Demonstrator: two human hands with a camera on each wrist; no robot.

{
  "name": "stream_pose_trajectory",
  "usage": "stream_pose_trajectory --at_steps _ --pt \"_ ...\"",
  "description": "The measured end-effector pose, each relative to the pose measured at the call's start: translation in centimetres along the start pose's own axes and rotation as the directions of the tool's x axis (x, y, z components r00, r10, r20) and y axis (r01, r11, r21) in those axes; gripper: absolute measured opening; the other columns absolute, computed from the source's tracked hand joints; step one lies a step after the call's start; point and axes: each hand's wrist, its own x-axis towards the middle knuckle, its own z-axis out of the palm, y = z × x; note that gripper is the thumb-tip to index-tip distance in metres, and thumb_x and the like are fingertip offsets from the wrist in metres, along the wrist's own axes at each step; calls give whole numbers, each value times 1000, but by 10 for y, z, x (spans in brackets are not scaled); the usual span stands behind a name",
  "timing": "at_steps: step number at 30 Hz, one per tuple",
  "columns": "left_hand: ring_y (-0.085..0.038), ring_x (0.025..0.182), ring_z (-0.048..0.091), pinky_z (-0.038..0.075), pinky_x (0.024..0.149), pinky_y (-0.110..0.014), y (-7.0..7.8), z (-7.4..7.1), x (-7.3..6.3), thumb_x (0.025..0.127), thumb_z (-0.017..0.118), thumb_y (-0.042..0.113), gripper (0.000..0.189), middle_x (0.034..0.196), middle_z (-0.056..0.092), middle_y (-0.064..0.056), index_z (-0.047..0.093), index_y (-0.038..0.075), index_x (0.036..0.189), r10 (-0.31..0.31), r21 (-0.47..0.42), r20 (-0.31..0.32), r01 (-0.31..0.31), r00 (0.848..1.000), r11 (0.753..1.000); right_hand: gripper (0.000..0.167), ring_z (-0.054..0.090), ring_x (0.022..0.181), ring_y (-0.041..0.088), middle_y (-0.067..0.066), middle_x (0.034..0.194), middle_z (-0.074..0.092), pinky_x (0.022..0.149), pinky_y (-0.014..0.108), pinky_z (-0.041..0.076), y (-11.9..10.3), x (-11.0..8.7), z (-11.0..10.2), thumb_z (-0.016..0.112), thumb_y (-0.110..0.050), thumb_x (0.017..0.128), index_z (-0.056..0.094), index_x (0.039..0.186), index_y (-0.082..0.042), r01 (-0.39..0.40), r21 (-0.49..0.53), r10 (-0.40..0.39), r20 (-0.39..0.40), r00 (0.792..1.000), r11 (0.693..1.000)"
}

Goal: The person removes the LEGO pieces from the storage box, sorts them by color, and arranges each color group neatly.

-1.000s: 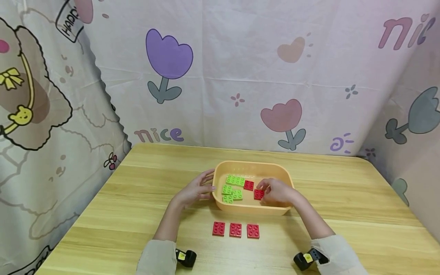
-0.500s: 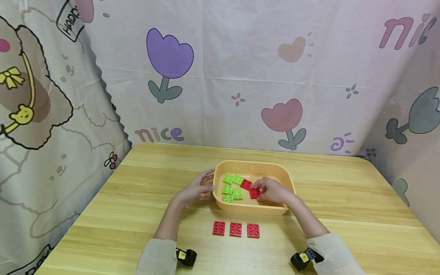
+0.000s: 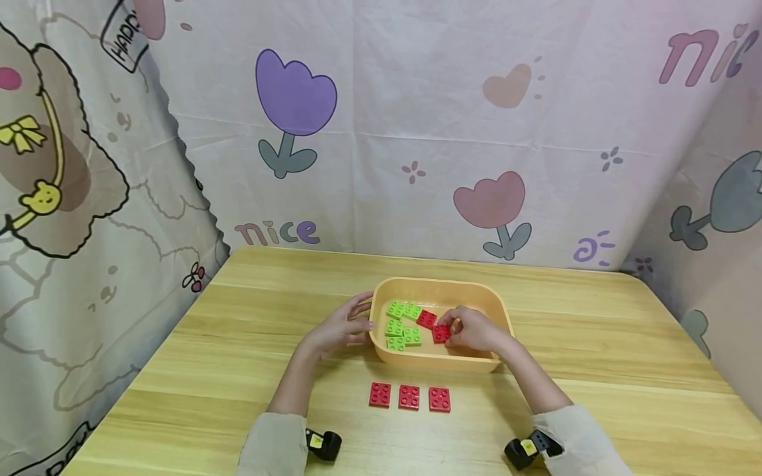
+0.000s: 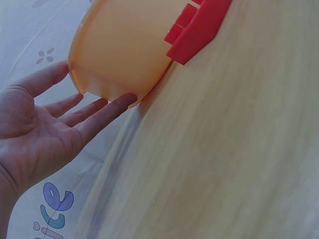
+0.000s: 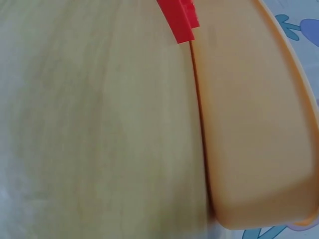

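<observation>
A light-orange plastic tub stands on the table. The fingers of my left hand reach out nearly straight and touch its left end; the left wrist view shows my left hand with fingertips against the wall and rim. Inside the tub, my right hand pinches a red toy brick, partly covered by the fingers. Just behind that lies another red brick. Several lime-green bricks are grouped at the tub's left. The right wrist view shows the tub wall but not the hand.
Three red bricks lie in a spaced row on the table in front of the tub. A printed cloth hangs behind the table. Black wrist devices sit below both sleeves.
My right hand has shifted left with its red brick. The other red brick and the back pair of green bricks have moved slightly left and turned. My left hand stays put.
</observation>
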Motion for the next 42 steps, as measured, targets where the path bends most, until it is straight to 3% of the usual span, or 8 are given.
stream_pose_trajectory --at_steps 7,17,23,42 --pt "-41 121 39 49 86 -43 0 1 1 90 52 0 66 147 18 -21 19 9 146 -8 4 -8 8 1000 1000 28 52 75 17 3 89 54 62 29 47 -9 -6 -7 71 2 71 66 98 -6 -33 11 33 -24 999 999" --pt "-41 121 39 48 86 -44 0 1 0 90 53 0 66 147 18 -22 19 9 146 -11 8 -15 11 1000 1000 28 53 79 20 2 90 55 64 28 48 -18 -21 -15 70 -1 76 66 103 -5 31 -21 -32 -62 998 999" --pt "-41 121 38 48 87 -44 0 1 0 90 51 0 65 147 18 -22 19 8 145 -6 5 -9 6 1000 1000 30 53 78 19 3 95 56 59 26 48 -20 -32 -17 68 0 75 66 104 -5 55 -4 -55 -92 994 998" --pt "-40 122 38 48 87 -44 0 1 0 90 52 0 65 147 19 -21 20 10 145 -18 16 -26 19 1000 1000 32 50 78 15 -5 96 55 65 26 50 -33 -81 -21 72 -10 78 65 110 -12 130 56 -118 -178 977 990"
